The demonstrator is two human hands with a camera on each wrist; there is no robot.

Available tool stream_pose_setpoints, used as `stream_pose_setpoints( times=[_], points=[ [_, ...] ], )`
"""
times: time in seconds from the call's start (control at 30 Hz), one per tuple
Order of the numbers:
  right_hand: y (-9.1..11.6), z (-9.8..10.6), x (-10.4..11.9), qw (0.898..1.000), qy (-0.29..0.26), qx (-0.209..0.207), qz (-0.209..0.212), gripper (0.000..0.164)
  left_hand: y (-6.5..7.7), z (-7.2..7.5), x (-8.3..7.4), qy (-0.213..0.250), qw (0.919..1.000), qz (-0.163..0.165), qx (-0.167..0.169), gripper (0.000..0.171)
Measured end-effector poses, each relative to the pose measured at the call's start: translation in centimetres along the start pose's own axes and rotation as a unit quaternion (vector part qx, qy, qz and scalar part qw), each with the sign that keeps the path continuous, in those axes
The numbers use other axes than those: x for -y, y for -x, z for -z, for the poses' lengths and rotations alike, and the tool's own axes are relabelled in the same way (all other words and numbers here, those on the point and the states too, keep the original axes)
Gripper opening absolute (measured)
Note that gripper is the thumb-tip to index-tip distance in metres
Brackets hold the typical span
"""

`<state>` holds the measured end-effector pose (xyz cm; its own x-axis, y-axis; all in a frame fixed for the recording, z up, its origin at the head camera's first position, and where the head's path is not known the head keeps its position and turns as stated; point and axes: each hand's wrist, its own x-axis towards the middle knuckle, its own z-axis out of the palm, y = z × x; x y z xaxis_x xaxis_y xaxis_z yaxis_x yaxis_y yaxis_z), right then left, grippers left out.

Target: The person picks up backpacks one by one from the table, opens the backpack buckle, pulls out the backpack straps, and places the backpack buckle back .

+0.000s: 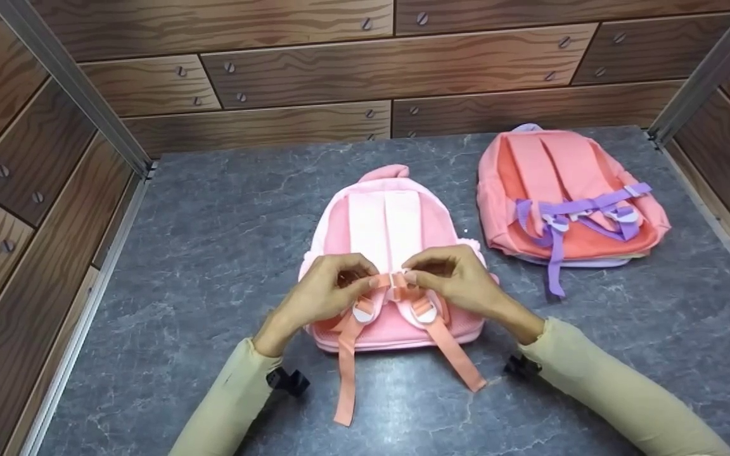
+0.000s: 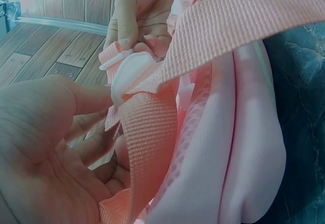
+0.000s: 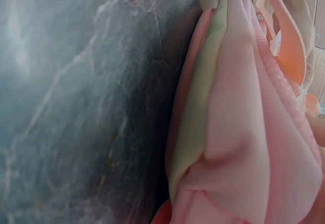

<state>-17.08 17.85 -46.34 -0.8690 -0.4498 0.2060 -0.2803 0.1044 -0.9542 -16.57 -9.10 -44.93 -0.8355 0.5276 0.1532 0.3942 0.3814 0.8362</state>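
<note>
A light pink backpack lies on the table with its shoulder straps facing up. My left hand pinches an orange webbing strap between thumb and fingers, over the left side of the bag. From the other side my right hand pinches the orange webbing too, close to the left fingertips. A small white buckle sits on the webbing between the two hands. Two loose orange strap ends hang toward the front from white adjusters. In the left wrist view, a white plastic fitting shows near the left thumb.
A coral backpack with purple straps lies at the back right. The dark marbled table extends around both bags. Wood-patterned walls and metal corner posts enclose the table.
</note>
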Motion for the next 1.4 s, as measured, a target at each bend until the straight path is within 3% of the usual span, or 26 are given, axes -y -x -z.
stream_pose_setpoints(
  times=[1.4],
  points=[
    [-0.11, 0.08, 0.06, 1.000, 0.004, 0.003, 0.000, 0.020, -0.68, -0.41, -0.38, -0.004, 0.9999, -0.009, 0.007, 0.010]
  ],
)
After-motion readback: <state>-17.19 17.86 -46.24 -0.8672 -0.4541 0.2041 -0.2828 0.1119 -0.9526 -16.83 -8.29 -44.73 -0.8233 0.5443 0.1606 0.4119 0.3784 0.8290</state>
